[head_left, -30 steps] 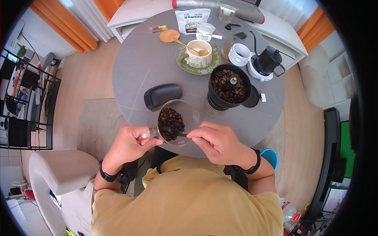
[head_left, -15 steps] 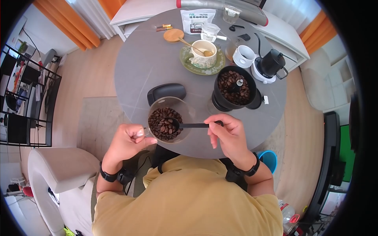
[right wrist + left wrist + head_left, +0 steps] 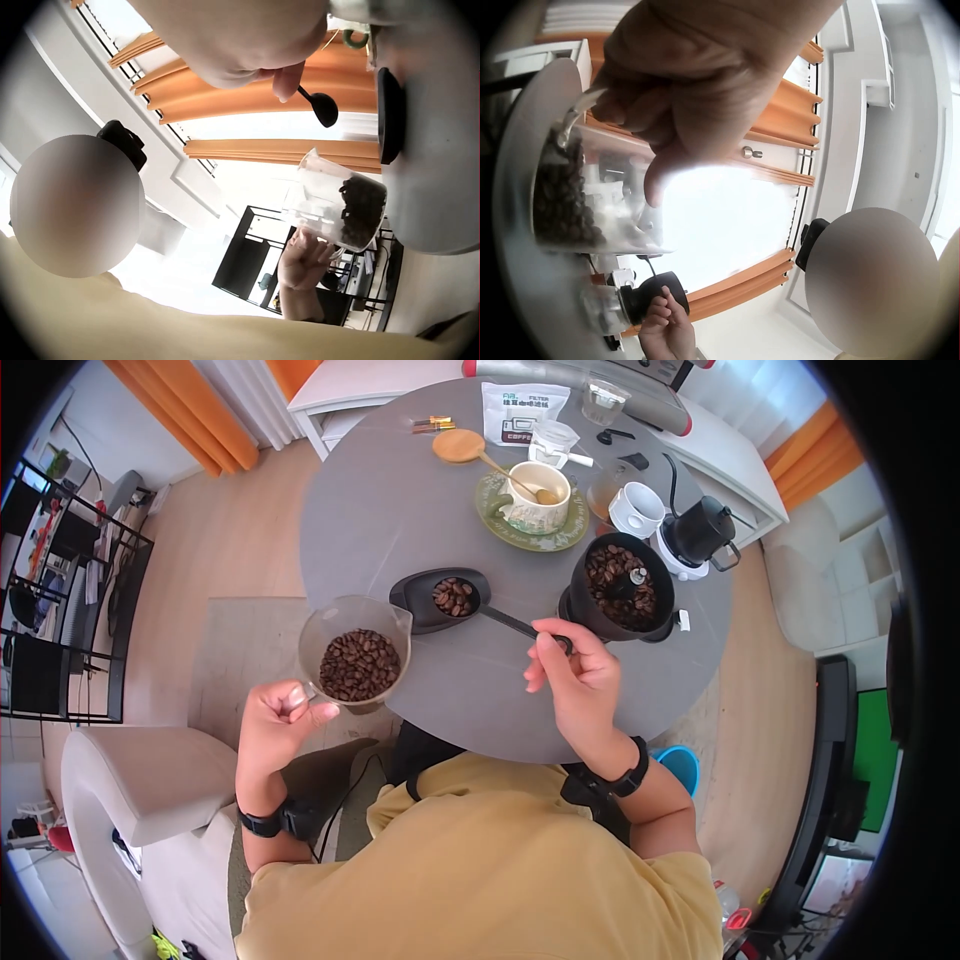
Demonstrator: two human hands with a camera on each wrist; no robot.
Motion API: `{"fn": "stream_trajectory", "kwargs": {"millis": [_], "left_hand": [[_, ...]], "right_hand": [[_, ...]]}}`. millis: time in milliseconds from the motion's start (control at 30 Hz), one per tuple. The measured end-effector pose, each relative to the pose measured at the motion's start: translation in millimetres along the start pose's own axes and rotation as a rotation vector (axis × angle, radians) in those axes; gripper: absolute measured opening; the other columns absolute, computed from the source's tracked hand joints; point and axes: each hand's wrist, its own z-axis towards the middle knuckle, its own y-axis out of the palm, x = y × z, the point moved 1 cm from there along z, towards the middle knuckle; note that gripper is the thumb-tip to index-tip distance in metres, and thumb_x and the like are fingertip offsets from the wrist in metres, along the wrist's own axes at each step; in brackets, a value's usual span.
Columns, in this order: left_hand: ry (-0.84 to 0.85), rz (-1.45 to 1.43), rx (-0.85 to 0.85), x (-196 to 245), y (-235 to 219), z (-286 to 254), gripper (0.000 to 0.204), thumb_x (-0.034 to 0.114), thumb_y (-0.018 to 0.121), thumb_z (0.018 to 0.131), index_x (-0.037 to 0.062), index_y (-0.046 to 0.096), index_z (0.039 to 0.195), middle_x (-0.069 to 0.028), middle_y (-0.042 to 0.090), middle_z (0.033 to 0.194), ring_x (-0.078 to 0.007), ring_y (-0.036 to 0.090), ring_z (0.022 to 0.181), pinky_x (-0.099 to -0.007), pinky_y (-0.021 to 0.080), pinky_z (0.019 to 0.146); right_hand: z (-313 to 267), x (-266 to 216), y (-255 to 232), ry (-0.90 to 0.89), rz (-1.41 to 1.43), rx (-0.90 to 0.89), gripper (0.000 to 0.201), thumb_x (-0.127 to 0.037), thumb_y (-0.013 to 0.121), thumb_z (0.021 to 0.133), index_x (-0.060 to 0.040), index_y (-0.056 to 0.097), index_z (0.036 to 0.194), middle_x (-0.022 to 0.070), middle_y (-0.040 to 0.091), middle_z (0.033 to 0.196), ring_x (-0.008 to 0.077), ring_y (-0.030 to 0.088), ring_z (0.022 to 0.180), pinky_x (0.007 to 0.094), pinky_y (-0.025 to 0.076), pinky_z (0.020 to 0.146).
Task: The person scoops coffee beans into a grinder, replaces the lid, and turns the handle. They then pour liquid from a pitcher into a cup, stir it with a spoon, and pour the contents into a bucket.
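Note:
My left hand [image 3: 275, 725] grips the handle of a clear measuring jug [image 3: 322, 622], which is partly filled with dark coffee beans [image 3: 564, 196]. Between the fingers and thumb of my right hand [image 3: 580, 685] is the long handle of a black coffee scoop [image 3: 325, 110], its bowl heaped with beans [image 3: 453, 597]. In the head view the scoop's bowl overlaps a black oblong tray [image 3: 412, 610]; the right wrist view shows it apart from that tray. A black coffee grinder [image 3: 590, 622] with beans in its open top stands just beyond my right hand.
Behind are a cream cup [image 3: 535, 515] with a wooden spoon on a green saucer [image 3: 495, 525], a white coffee bag [image 3: 522, 410], a white cup [image 3: 637, 510] and a black gooseneck kettle [image 3: 700, 532]. A wooden disc [image 3: 458, 446] lies at the back left.
The right hand has lifted the scoop with beans out of the jug and over the tray. The left hand has drawn the jug leftward, away from the scoop.

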Motion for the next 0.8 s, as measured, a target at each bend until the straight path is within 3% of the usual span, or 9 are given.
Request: {"fn": "stream_trajectory", "kwargs": {"millis": [167, 367, 433, 533, 633, 800], "left_hand": [[0.041, 0.059, 0.131, 1, -7, 10, 0.054, 0.004, 0.075, 0.076, 0.0122, 0.025, 0.058, 0.0091, 0.025, 0.056, -0.0032, 0.020, 0.054, -0.0230, 0.017, 0.045], [0.101, 0.045, 0.218, 1, -7, 42, 0.048, 0.007, 0.074, 0.079, 0.0137, 0.030, 0.058, 0.0105, 0.030, 0.056, -0.0017, 0.023, 0.053, -0.0216, 0.018, 0.046], [0.105, 0.048, 0.234, 5, -2, 50, 0.048, 0.008, 0.074, 0.079, 0.0137, 0.031, 0.058, 0.0105, 0.030, 0.056, -0.0017, 0.023, 0.053, -0.0215, 0.018, 0.047], [0.116, 0.053, 0.254, 6, 0, 57, 0.048, 0.009, 0.074, 0.080, 0.0136, 0.031, 0.058, 0.0104, 0.030, 0.056, -0.0015, 0.024, 0.053, -0.0213, 0.018, 0.047], [0.136, 0.055, 0.259, 2, 0, 61, 0.049, 0.010, 0.074, 0.080, 0.0133, 0.030, 0.058, 0.0100, 0.030, 0.055, -0.0020, 0.023, 0.053, -0.0213, 0.018, 0.047], [0.149, 0.074, 0.262, 0, 1, 61, 0.048, 0.010, 0.074, 0.080, 0.0130, 0.031, 0.058, 0.0102, 0.030, 0.055, -0.0017, 0.024, 0.053, -0.0211, 0.018, 0.047]], "right_hand": [[15, 24, 9, -0.025, -0.162, -0.006, 0.016, -0.006, 0.058, 0.090, -0.0004, 0.062, 0.105, 0.0038, 0.060, 0.078, 0.0082, 0.060, 0.064, 0.0212, 0.051, 0.054], [22, 31, 10, -0.315, -0.514, -0.072, 0.014, -0.002, 0.059, 0.087, -0.0030, 0.064, 0.100, 0.0069, 0.060, 0.081, 0.0134, 0.062, 0.063, 0.0243, 0.050, 0.055], [22, 30, 9, -0.455, -0.675, -0.125, 0.018, 0.002, 0.059, 0.084, -0.0039, 0.064, 0.100, 0.0093, 0.060, 0.083, 0.0202, 0.062, 0.065, 0.0291, 0.050, 0.057], [20, 24, 10, -0.595, -0.755, -0.122, 0.021, 0.004, 0.060, 0.081, -0.0049, 0.064, 0.099, 0.0097, 0.060, 0.083, 0.0245, 0.061, 0.067, 0.0326, 0.049, 0.059], [17, 20, 10, -0.611, -0.863, -0.185, 0.022, 0.004, 0.060, 0.080, -0.0048, 0.065, 0.099, 0.0100, 0.060, 0.083, 0.0261, 0.060, 0.067, 0.0332, 0.050, 0.058], [22, -1, 20, -0.726, -0.771, -0.109, 0.023, 0.004, 0.060, 0.081, -0.0040, 0.064, 0.103, 0.0100, 0.061, 0.086, 0.0233, 0.062, 0.068, 0.0299, 0.050, 0.057]]}}
